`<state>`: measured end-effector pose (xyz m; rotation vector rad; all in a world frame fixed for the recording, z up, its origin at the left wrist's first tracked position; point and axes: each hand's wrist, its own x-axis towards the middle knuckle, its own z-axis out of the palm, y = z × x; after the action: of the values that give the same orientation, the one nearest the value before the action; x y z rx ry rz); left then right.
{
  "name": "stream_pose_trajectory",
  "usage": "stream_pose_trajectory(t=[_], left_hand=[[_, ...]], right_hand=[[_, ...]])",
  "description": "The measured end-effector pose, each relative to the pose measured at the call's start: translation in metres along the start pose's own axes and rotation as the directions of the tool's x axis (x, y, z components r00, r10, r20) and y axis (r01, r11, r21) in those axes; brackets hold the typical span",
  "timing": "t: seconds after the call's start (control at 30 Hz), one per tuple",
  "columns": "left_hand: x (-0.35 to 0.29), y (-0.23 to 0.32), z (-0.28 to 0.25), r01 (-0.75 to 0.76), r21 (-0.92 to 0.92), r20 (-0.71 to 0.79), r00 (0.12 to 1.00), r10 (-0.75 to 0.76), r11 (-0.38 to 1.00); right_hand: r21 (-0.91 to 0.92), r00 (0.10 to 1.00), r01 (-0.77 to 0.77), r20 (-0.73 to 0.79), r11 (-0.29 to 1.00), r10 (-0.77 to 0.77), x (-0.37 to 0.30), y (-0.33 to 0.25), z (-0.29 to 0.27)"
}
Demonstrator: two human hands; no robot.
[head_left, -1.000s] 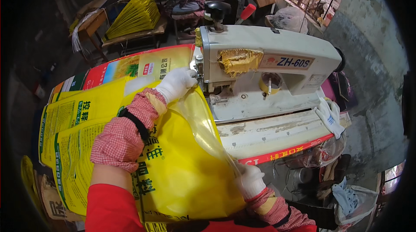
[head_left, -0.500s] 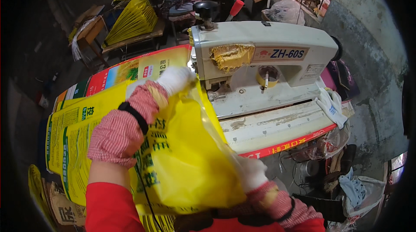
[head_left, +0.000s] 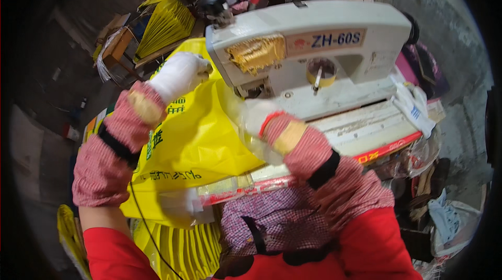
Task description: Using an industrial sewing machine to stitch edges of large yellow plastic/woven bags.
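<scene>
The large glossy plastic bag [head_left: 209, 128] is bright yellow with black and green lettering [head_left: 175, 175]. The gloved left hand [head_left: 180, 75] and gloved right hand [head_left: 258, 115] are white; the puffy cloth sleeves [head_left: 99, 178] show fine red-and-white check, tan patches [head_left: 290, 137] and black bands [head_left: 324, 169]. The bulky metal sewing machine [head_left: 334, 21] is off-white, its ragged tape patch [head_left: 256, 54] yellow.

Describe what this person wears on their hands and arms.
The left hand and right hand wear white gloves. Then come red-and-white checked oversleeves with tan patches near the gloves and black bands farther up, then red sleeves.
</scene>
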<state>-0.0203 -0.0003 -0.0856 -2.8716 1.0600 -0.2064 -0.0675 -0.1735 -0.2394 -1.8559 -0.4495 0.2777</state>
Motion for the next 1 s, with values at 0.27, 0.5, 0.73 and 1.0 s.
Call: stream_pose_trajectory(t=[0.27,0.5,0.73,1.0], left_hand=[[-0.023,0.15,-0.034,-0.69,0.03,0.26,0.704,0.661,0.723],[-0.013,0.174,-0.057,-0.234,-0.006,0.902,0.419,0.107,0.972],[0.016,0.138,-0.08,0.154,-0.064,0.998,0.001,0.065,0.986],[0.027,0.139,-0.07,0.414,-0.222,0.975,0.108,0.194,0.883]], right_hand=[[-0.346,0.911,0.313,0.371,0.885,-0.177,0.002,-0.015,-0.06],[-0.575,0.917,0.247,0.398,0.78,0.002,0.013,-0.022,-0.041],[-0.651,0.809,0.57,0.549,0.501,-0.207,0.016,-0.01,-0.038],[-0.543,0.879,0.362,0.469,0.758,-0.084,0.015,-0.026,-0.047]])
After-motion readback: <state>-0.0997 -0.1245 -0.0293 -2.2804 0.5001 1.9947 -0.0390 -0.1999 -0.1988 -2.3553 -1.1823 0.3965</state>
